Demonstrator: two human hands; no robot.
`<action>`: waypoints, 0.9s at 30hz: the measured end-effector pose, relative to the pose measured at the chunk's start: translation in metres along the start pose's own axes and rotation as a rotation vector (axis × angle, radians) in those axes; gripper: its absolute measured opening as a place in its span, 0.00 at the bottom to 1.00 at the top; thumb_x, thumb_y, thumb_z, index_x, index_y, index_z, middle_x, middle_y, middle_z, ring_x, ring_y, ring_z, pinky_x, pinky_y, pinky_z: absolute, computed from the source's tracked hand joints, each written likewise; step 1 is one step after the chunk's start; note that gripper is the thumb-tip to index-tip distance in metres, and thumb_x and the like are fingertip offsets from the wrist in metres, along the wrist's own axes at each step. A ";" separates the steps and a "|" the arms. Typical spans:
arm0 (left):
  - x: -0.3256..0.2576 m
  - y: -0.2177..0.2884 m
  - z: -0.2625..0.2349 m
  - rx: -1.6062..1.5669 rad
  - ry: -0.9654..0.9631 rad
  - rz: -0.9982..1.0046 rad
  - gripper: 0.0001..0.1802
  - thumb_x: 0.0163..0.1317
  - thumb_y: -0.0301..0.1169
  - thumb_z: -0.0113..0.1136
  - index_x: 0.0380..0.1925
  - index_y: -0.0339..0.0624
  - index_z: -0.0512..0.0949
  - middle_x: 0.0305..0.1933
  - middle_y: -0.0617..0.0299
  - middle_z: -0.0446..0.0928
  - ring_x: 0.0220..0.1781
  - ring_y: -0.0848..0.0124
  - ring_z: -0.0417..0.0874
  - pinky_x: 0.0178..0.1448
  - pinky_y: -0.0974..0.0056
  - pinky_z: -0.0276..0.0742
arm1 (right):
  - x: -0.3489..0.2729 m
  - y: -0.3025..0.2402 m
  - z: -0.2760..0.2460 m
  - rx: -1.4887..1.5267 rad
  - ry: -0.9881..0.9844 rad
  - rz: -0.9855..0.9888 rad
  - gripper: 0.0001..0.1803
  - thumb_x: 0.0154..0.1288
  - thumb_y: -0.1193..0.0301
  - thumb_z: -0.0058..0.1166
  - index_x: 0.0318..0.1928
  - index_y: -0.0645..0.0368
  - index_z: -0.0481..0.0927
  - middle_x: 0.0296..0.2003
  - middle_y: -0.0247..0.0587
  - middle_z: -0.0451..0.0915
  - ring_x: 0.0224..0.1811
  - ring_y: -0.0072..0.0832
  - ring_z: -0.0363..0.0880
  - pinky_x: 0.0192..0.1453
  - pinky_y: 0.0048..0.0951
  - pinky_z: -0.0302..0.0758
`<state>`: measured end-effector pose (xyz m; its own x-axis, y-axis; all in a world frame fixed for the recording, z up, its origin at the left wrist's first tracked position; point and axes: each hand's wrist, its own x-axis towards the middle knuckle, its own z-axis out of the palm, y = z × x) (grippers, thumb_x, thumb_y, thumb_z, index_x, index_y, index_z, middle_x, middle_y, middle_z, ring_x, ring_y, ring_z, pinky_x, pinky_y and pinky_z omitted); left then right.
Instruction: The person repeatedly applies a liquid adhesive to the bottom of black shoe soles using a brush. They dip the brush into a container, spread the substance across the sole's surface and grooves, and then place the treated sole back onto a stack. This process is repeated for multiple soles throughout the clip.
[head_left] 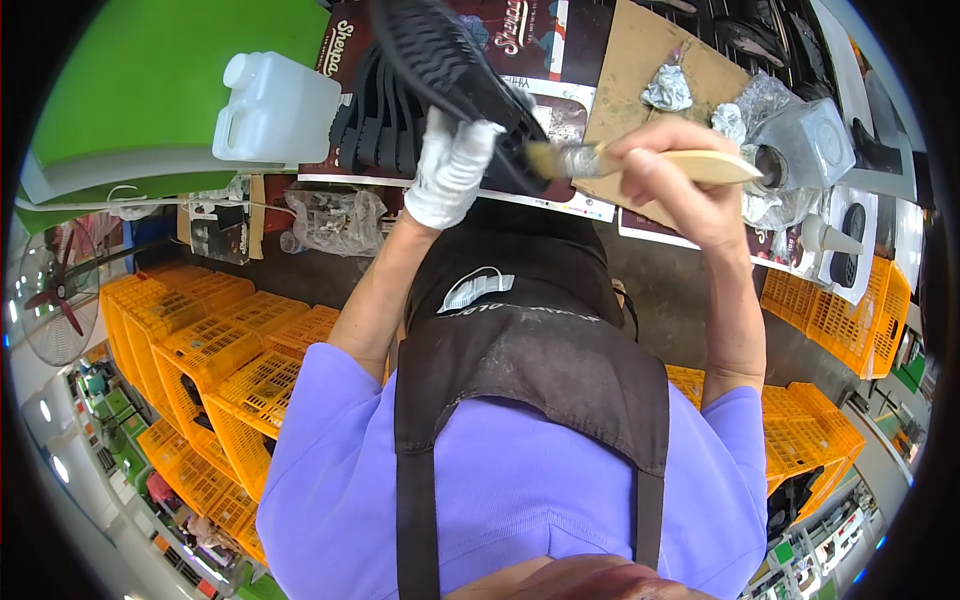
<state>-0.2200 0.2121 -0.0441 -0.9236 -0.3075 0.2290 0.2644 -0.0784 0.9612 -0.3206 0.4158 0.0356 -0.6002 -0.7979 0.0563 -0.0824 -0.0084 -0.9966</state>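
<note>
My left hand (448,172), in a white knitted glove, is closed around the middle of a black shoe sole (440,62). The sole is tilted over the near edge of the table, its zigzag tread showing at the far end. In my bare right hand (692,188) is a flat paintbrush (715,166) with a pale wooden handle, gripped between thumb and fingers. Its bristles point left and reach the sole's near end; whether they press on it, I cannot tell. Several black soles (372,125) stand in a row on the table, left of my gloved hand.
A white plastic jug (278,108) stands at the left. At the right are a stained cardboard sheet (625,85), crumpled cloth (668,88), a clear plastic container (806,142) lying tilted, and a white nozzle bottle (828,237). Orange crates (215,340) stand stacked on both sides.
</note>
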 end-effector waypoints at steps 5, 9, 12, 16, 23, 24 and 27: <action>0.000 0.024 0.003 -0.128 -0.110 0.056 0.35 0.49 0.24 0.66 0.57 0.38 0.61 0.54 0.55 0.70 0.56 0.66 0.72 0.59 0.60 0.73 | -0.001 -0.002 -0.012 0.061 0.168 -0.154 0.08 0.61 0.72 0.53 0.36 0.64 0.80 0.22 0.36 0.78 0.22 0.15 0.75 0.26 0.14 0.72; 0.017 0.024 -0.011 -0.332 -0.047 -0.245 0.29 0.46 0.25 0.69 0.50 0.36 0.68 0.47 0.54 0.74 0.51 0.65 0.76 0.56 0.60 0.74 | -0.006 -0.011 0.004 -0.061 0.264 -0.130 0.06 0.59 0.74 0.56 0.36 0.64 0.81 0.21 0.34 0.78 0.20 0.15 0.74 0.24 0.15 0.71; 0.020 0.020 -0.016 -0.046 -0.164 -0.195 0.25 0.44 0.26 0.69 0.45 0.37 0.71 0.46 0.51 0.74 0.51 0.60 0.76 0.57 0.59 0.73 | -0.001 -0.002 0.017 -0.254 0.349 -0.237 0.05 0.57 0.74 0.58 0.33 0.63 0.81 0.22 0.34 0.79 0.21 0.15 0.76 0.25 0.15 0.71; 0.018 -0.002 -0.016 0.405 -0.101 0.284 0.19 0.50 0.25 0.61 0.43 0.40 0.70 0.51 0.46 0.72 0.54 0.49 0.73 0.57 0.57 0.71 | 0.006 0.000 0.033 -0.460 0.339 -0.360 0.03 0.54 0.76 0.60 0.30 0.61 0.80 0.22 0.35 0.80 0.21 0.19 0.78 0.25 0.18 0.73; 0.026 -0.013 -0.030 0.684 -0.122 0.770 0.22 0.51 0.21 0.56 0.47 0.43 0.66 0.53 0.46 0.70 0.56 0.47 0.73 0.57 0.55 0.71 | -0.005 -0.011 0.047 -0.511 0.154 -0.421 0.04 0.51 0.77 0.61 0.27 0.60 0.78 0.22 0.37 0.80 0.21 0.25 0.79 0.24 0.22 0.74; 0.024 -0.012 -0.030 0.681 -0.125 0.695 0.22 0.51 0.21 0.56 0.47 0.43 0.66 0.53 0.46 0.70 0.55 0.47 0.73 0.57 0.54 0.72 | -0.008 -0.010 0.049 -0.452 0.128 -0.385 0.04 0.51 0.77 0.61 0.27 0.60 0.78 0.22 0.37 0.80 0.21 0.25 0.79 0.25 0.22 0.75; 0.021 -0.007 -0.029 0.667 -0.102 0.639 0.21 0.52 0.22 0.56 0.47 0.44 0.65 0.53 0.46 0.70 0.55 0.47 0.73 0.57 0.54 0.71 | -0.015 -0.010 0.049 -0.180 0.029 -0.187 0.04 0.55 0.76 0.58 0.28 0.63 0.78 0.21 0.39 0.80 0.17 0.22 0.77 0.20 0.21 0.73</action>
<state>-0.2334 0.1785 -0.0510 -0.6859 -0.0170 0.7275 0.5463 0.6484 0.5302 -0.2715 0.3980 0.0413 -0.5839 -0.7747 0.2426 -0.3329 -0.0441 -0.9419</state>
